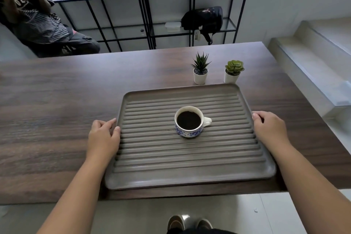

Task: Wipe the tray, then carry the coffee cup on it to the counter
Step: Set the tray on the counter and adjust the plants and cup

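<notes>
Shoes (pixel 190 222) show at the bottom edge of the frame, on the pale floor. Above them the two forearms reach up to a grey ribbed tray (pixel 190 175) that lies on the dark wooden surface (pixel 47 119), near its front edge. The left hand (pixel 103 138) grips the left rim, thumb on top and fingers curled at the edge. The right hand (pixel 269 129) grips the right rim in the same way. A coffee cup (pixel 189 121), full of black coffee, stands in the middle of the tray. No cloth is in view, so I judge the wiping is finished. The carrying seems left or just ending; I cannot tell if this surface is the counter. Two small potted plants (pixel 216 71) stand behind the tray.
</notes>
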